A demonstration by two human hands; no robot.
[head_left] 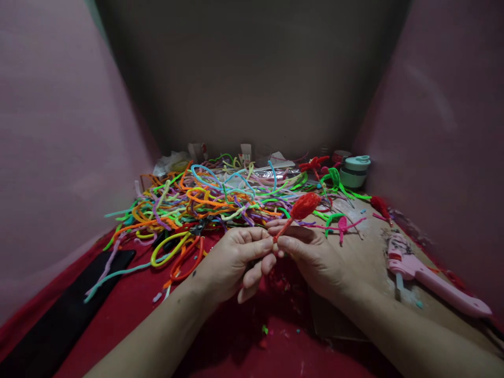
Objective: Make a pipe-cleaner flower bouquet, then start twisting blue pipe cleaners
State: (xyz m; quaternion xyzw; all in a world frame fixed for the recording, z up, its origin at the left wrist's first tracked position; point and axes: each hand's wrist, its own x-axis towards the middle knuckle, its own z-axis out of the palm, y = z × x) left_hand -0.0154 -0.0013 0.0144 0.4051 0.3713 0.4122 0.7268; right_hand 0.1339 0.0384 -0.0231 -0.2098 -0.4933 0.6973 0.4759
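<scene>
Near the middle of the view I hold a red pipe-cleaner flower bud [305, 206] on a short red stem, tilted up to the right. The thumb and index finger of my left hand [248, 257] close on the stem's lower end, with the other fingers curled below. My right hand [315, 257] grips the same stem, its thumb at the base and its fingers behind, partly hidden. A large heap of coloured pipe cleaners [212, 202] lies beyond both hands. Scissors with yellow and red handles [189, 257] lie by my left wrist.
A pink glue gun [437, 283] rests on a cardboard sheet [366, 231] at right. Behind it stand a mint-lidded cup [355, 170] and red pipe-cleaner flowers [314, 164]. A long black flat object [66, 315] lies at left on the red cloth [137, 315]. Pink walls rise on both sides.
</scene>
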